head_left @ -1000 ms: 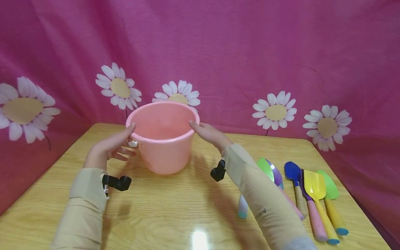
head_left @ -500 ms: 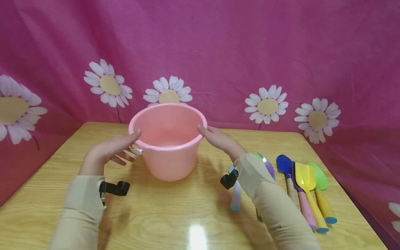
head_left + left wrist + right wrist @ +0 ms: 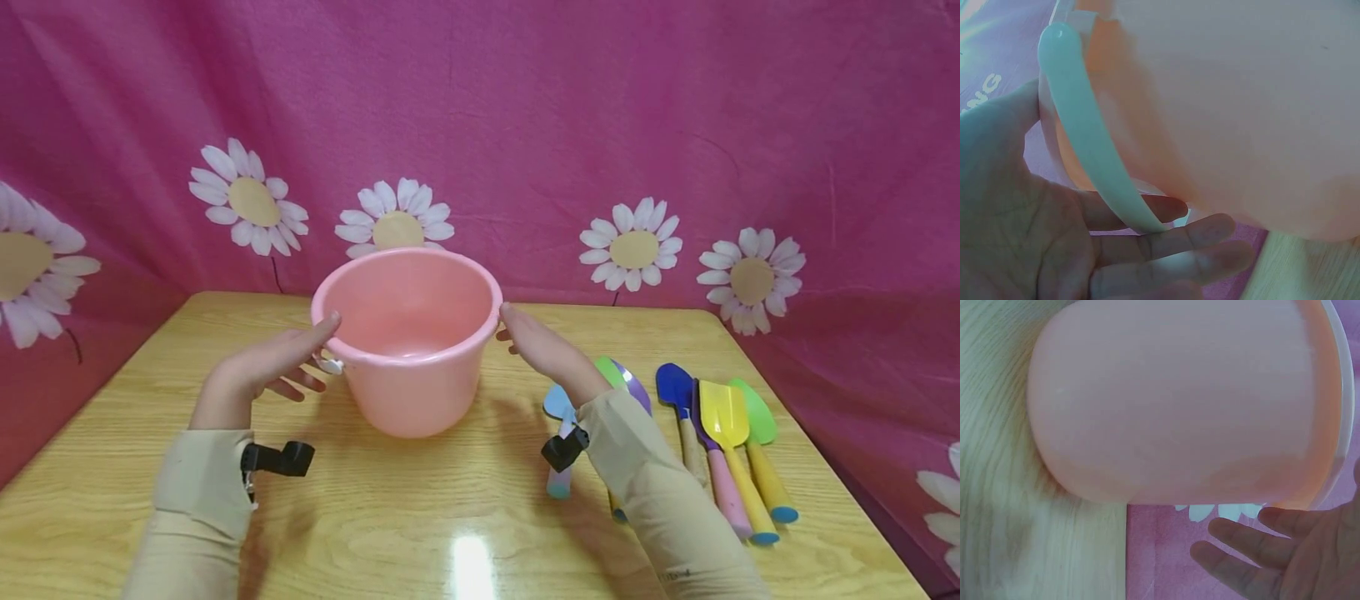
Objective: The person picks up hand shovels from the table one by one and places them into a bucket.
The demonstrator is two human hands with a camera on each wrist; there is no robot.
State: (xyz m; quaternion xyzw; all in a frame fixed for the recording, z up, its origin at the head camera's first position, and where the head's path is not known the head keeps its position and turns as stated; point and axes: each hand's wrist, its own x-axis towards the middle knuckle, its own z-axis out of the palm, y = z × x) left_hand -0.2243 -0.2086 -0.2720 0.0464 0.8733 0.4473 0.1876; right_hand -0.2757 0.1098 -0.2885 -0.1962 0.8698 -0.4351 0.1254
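Note:
A pink plastic bucket (image 3: 412, 392) stands upright on the wooden table, its open mouth up and nothing visible inside. My left hand (image 3: 262, 367) holds its rim at the left, thumb hooked over the edge and fingers outside. In the left wrist view the bucket's white handle (image 3: 1094, 137) hangs down across those fingers. My right hand (image 3: 551, 354) is at the right side of the rim, thumb tip just outside it. Seen from the right wrist, its fingers (image 3: 1254, 544) are spread and extended beside the bucket wall, holding nothing.
Toy shovels lie at the table's right: a blue one (image 3: 674, 385), a yellow one (image 3: 725, 414) and a green one (image 3: 756, 412) among them. Several more, including a light blue one (image 3: 557, 402), lie partly under my right forearm. A pink flowered cloth (image 3: 480, 125) hangs behind the table.
The bucket has come slightly nearer and settled on the table. My right thumb has slipped off the inside of the rim to its outer side; my left hand keeps its hold.

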